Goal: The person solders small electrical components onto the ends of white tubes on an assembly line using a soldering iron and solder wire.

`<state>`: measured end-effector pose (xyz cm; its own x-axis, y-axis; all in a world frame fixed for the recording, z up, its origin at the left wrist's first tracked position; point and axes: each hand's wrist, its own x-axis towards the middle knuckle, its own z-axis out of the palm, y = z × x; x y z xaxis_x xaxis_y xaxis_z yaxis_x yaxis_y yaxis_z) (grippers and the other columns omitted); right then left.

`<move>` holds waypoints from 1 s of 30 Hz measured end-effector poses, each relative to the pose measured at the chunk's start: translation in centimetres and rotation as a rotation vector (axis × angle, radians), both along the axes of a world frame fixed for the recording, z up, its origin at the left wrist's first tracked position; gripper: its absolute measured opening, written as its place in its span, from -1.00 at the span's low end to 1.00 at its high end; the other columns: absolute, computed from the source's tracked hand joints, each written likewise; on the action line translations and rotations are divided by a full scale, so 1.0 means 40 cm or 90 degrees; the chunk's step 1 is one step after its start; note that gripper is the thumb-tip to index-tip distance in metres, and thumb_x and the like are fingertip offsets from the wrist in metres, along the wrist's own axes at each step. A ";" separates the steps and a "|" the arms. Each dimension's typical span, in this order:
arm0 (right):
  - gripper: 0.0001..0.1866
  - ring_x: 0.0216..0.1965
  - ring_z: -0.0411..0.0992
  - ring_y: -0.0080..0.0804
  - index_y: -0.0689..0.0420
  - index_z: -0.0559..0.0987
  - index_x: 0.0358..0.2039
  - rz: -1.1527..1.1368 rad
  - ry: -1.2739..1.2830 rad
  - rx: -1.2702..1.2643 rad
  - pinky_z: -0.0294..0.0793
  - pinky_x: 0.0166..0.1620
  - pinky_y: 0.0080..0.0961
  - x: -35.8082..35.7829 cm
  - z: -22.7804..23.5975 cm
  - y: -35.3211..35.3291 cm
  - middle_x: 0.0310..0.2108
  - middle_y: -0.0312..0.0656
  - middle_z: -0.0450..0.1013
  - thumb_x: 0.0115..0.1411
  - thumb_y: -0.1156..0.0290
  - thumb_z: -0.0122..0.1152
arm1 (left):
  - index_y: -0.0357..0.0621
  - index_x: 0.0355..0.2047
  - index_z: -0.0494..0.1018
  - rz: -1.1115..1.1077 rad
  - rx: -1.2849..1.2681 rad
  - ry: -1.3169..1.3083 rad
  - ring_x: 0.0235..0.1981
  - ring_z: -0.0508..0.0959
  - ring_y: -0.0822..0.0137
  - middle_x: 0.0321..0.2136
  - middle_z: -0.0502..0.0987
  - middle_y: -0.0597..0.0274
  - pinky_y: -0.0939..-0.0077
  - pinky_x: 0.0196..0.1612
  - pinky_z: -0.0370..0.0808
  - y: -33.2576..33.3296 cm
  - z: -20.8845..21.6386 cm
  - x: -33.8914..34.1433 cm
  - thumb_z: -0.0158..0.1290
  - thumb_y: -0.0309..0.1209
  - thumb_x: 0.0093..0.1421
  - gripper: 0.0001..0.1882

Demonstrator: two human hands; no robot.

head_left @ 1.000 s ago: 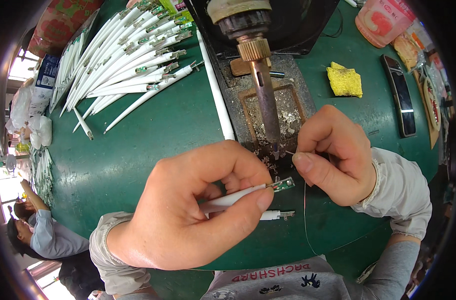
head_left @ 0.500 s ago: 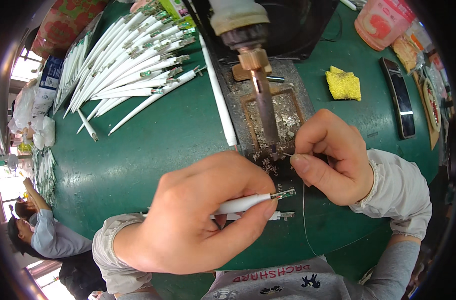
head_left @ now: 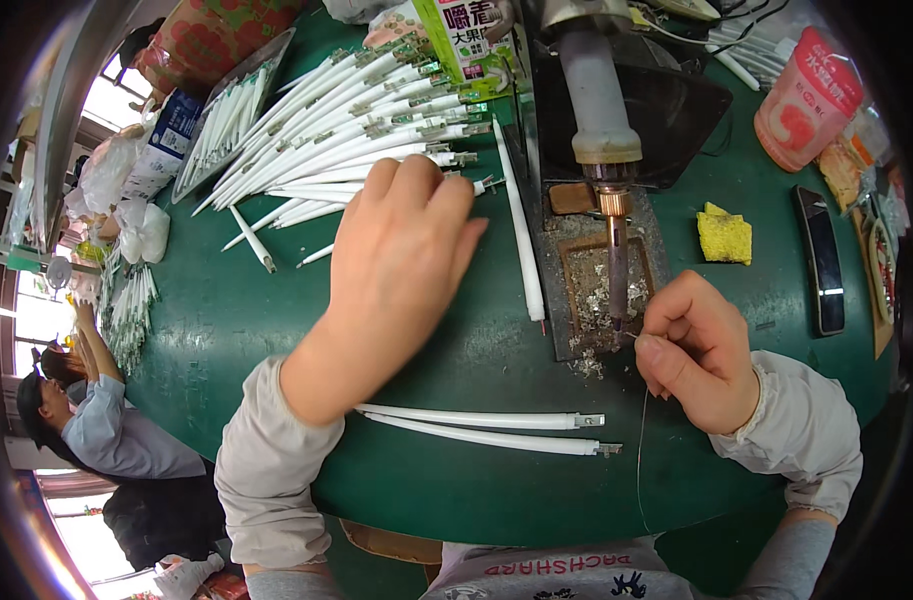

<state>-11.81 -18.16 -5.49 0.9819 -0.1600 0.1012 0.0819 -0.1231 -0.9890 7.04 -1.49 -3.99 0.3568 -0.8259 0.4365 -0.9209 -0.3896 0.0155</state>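
My left hand (head_left: 396, 265) is over the near edge of a fanned pile of white pen-like sticks (head_left: 306, 130) with small green-and-metal ends. Its thumb stands apart from the bent fingers, whose tips are hidden; one stick passes beneath it. My right hand (head_left: 701, 350) pinches a thin solder wire (head_left: 640, 460), its short end close to the tip of a downward-pointing soldering iron (head_left: 617, 270). Two white sticks, an upper one (head_left: 486, 417) and a lower one (head_left: 506, 439), lie side by side in front of me, metal ends to the right.
Below the iron is a dirty metal tray (head_left: 568, 290) with solder scraps. A loose white stick (head_left: 517, 220) lies along its left. To the right are a yellow sponge (head_left: 724, 236), a phone (head_left: 821, 260) and a pink tub (head_left: 808, 100). Another person (head_left: 116, 425) sits far left.
The stick my left hand held now lies beside another in front of me. That hand has moved up and left to the pile. My right hand keeps the wire by the iron; the view has shifted.
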 end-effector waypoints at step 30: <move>-0.87 -0.58 0.35 -0.73 0.18 0.43 -0.38 0.065 0.137 0.092 0.28 -0.59 -0.77 -0.007 0.046 0.010 -0.58 -0.35 0.40 0.02 0.52 0.14 | -0.34 -0.32 0.39 -0.089 0.089 0.960 -0.40 0.42 0.54 -0.45 0.41 0.29 0.66 -0.34 0.38 0.033 0.080 -0.158 0.09 -0.55 0.06 -0.82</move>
